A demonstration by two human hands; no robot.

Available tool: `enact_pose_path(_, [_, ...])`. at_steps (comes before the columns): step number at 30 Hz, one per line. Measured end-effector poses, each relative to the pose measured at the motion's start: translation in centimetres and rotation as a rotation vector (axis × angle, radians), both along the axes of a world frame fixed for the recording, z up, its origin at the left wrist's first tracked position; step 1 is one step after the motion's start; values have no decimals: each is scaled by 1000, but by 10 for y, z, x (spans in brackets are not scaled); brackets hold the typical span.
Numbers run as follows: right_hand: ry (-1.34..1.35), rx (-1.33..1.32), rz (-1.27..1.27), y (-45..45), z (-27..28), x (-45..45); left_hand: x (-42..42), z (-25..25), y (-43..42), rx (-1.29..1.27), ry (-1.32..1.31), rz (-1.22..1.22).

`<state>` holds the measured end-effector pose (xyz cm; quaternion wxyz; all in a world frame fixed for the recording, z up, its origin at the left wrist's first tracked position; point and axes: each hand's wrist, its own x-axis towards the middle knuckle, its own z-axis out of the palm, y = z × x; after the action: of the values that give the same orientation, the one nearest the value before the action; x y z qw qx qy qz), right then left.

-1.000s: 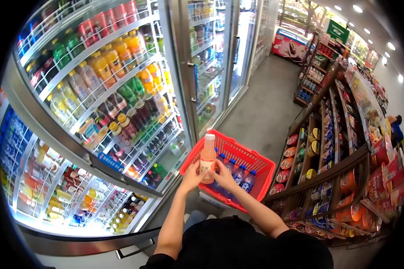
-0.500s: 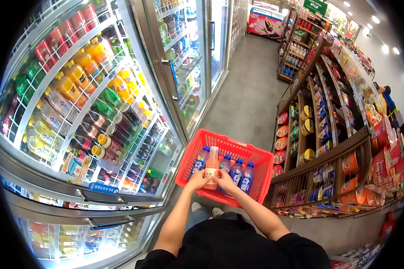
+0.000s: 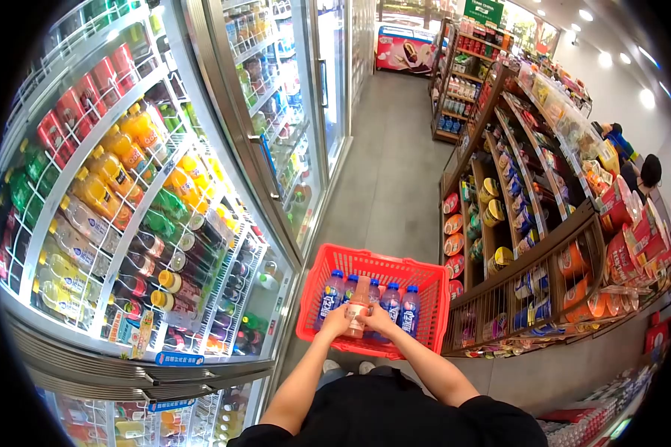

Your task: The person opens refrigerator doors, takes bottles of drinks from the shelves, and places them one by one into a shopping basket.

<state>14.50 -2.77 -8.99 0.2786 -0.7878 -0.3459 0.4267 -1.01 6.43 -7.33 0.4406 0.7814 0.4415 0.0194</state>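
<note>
slim pink plastic bottle (image 3: 358,292) clasped between your left hand (image 3: 336,322) and right hand (image 3: 381,321), above or in red plastic basket (image 3: 434,307); blue-capped plastic bottles (image 3: 408,310) already inside, pink one not yet released.

I am facing a grey floor (image 3: 388,164) that is running up the aisle toward twelve o'clock, where a red chest freezer (image 3: 406,51) is standing below a bright window (image 3: 402,11). Lit glass-door coolers (image 3: 235,141) are lining nine to eleven o'clock. Dark shelving (image 3: 529,253) is filling one to two o'clock, and ceiling lights (image 3: 605,59) are glowing beyond it near a white wall (image 3: 611,93).
</note>
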Motion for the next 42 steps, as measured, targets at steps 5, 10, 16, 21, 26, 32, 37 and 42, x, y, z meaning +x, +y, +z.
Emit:
enact_pose_path(5, [83,-23,12,6,22,3,-5,0,7,-64,-85,42])
enact_pose_path(10, [-83,376,11,16,72,17,-2,54,15,175,-212,213])
enact_pose_path(16, [502,603,102,29,134,11,-17,127,-1,37,-638,445])
enact_pose_path(21, [625,734,238,37,149,-23,-59,137,-44,149,-817,660])
enact_pose_path(26, [787,740,347,32,141,-85,-124,136,-90,242,-868,990])
enact_pose_path(32, [838,624,615,22,166,-172,-195,135,-144,440,-853,1252])
enact_pose_path(37, [961,510,833,12,166,-260,-259,136,-185,536,-882,1437])
enact_pose_path(42, [1031,523,879,2,172,-334,-326,146,-207,706,-839,1550])
